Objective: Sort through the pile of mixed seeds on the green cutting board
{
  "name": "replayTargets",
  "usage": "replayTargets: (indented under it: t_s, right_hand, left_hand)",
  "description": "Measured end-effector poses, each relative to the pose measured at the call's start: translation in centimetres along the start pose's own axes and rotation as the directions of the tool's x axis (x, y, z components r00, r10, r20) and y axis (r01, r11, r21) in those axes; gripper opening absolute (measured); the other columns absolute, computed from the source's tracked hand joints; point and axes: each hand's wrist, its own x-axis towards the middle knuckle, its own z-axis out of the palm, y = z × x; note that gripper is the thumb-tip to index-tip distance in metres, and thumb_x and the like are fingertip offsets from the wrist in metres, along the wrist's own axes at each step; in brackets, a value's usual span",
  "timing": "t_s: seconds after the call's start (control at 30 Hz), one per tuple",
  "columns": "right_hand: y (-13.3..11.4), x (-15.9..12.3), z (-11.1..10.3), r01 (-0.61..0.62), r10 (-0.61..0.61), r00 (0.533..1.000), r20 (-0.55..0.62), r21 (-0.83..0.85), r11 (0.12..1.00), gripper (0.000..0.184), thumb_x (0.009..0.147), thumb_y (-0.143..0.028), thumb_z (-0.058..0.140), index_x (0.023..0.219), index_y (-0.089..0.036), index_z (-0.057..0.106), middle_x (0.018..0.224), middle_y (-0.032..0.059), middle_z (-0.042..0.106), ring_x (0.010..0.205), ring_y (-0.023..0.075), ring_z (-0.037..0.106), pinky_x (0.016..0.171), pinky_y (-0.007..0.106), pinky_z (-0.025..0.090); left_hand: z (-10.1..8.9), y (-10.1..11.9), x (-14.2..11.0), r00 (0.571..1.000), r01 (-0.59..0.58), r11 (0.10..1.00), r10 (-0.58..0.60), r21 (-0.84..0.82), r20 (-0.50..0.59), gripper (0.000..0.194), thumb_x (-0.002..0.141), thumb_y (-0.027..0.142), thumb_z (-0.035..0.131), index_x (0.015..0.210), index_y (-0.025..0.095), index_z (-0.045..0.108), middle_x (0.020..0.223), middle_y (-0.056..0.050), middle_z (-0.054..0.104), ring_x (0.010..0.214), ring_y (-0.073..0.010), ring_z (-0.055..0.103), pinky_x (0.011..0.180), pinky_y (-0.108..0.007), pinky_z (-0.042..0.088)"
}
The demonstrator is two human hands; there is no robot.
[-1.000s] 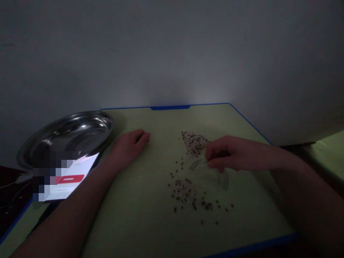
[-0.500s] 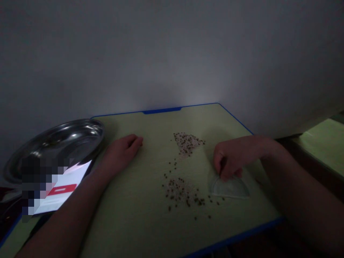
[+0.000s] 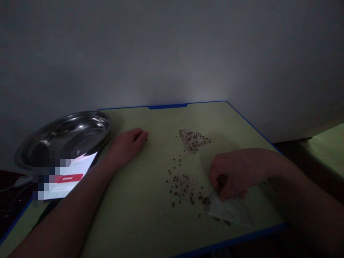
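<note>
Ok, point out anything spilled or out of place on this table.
Dark grains lie strayed between the far pile and the near pile, and by the clear half-round piece in the right hand. They look odd because they sit outside the piles, perhaps spilled.

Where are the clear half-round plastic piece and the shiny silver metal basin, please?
Clear half-round plastic piece (image 3: 229,210): head view, its flat face, below the right hand (image 3: 233,174).
Shiny silver metal basin (image 3: 87,138): head view, its inside surface.

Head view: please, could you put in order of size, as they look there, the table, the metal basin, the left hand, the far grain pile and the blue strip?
1. Table
2. Metal basin
3. Left hand
4. Far grain pile
5. Blue strip, wide but very thin
</note>
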Motion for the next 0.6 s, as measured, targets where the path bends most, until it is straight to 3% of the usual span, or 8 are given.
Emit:
replayTargets:
  t_s: [0.13,0.6]
  right_hand:
    - [-0.8,0.1,0.4,-0.026,0.026,1.000,-0.018,-0.044,0.999,0.011,0.074,-0.026,0.058,0.068,-0.018,0.062,0.054,-0.0021,0.060,0.050,0.0127,0.060,0.041,0.019,0.039]
    - [-2.5,0.9,1.5,0.040,-0.056,0.993,-0.101,-0.159,0.986,0.019,0.078,-0.030,0.052,0.067,-0.018,0.063,0.053,-0.0027,0.061,0.045,0.0104,0.054,0.040,0.021,0.030]
  left_hand:
    - [0.1,-0.1,0.1,1.000,0.005,1.000,-0.005,0.000,-0.002,0.037,0.087,0.049,0.038,0.072,0.021,0.056,0.062,-0.002,0.058,0.062,-0.0183,0.054,0.057,-0.029,0.035]
    - [0.1,0.1,0.0,1.000,-0.016,0.999,0.017,0.039,-0.016,0.037,0.087,0.048,0.038,0.072,0.020,0.057,0.061,-0.002,0.058,0.061,-0.0177,0.052,0.055,-0.028,0.032]
